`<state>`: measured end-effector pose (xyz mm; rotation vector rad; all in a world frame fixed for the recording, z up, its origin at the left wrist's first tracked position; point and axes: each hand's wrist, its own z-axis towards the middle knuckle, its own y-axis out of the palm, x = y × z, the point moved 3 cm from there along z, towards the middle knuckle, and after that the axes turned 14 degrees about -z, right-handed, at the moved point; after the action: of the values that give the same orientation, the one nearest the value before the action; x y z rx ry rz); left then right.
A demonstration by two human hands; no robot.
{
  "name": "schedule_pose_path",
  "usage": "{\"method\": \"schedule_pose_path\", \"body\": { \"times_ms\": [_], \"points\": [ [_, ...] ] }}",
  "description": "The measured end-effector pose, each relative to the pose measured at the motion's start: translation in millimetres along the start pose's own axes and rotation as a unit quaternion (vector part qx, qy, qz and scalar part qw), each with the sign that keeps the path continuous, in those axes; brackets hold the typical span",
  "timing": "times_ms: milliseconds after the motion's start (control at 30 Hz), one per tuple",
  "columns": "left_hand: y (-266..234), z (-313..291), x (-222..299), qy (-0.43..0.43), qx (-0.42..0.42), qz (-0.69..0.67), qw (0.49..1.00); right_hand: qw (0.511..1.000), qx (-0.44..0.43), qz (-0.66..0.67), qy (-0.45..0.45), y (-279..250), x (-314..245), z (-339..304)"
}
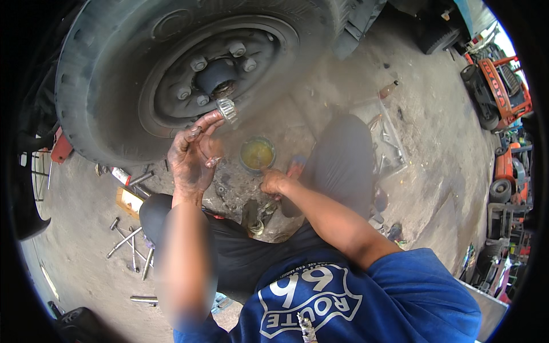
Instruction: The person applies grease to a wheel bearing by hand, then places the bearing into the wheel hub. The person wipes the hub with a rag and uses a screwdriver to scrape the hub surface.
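Note:
A caged roller bearing (227, 110) hangs on the raised fingertips of my left hand (193, 154), just below the open hub (217, 78) of a large wheel. Grime darkens the fingers and palm of that hand. My right hand (274, 182) is closed at the near rim of a round bowl (244, 165) on the floor. Inside the bowl lies a yellowish liquid (257, 153). Whatever the right fingers grip is too small and hidden to make out.
The big tire (97, 103) fills the upper left. Loose wrenches and sockets (127, 243) lie on the floor at left, near an open cardboard box (129, 201). A metal tray (394, 143) with tools and a bottle (389, 89) are at right. Forklifts (503, 91) stand beyond.

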<state>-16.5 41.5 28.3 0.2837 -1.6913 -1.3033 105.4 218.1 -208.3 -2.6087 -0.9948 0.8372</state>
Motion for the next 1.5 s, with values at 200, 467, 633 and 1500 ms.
{"method": "schedule_pose_path", "body": {
  "times_ms": [200, 467, 633, 1500],
  "points": [
    [3.6, -3.4, 1.2, 0.021, 0.02, -0.02, 0.999, 0.898, 0.073, -0.434, -0.025, -15.0, -21.0, -21.4],
    [5.6, -10.8, -3.3, 0.014, 0.158, 0.088, 0.983, 0.914, 0.171, -0.363, -0.065, -23.5, -44.0, -68.7],
    [8.7, 3.3, 2.7, 0.027, 0.136, 0.05, 0.989, 0.984, 0.111, -0.138, -0.036, -58.1, -38.9, -73.8],
    [-42.5, -34.2, 30.0, 0.062, 0.215, 0.1, 0.969, 0.572, 0.008, 0.779, 0.256, -31.9, -37.0, 129.6]
  ]
}}
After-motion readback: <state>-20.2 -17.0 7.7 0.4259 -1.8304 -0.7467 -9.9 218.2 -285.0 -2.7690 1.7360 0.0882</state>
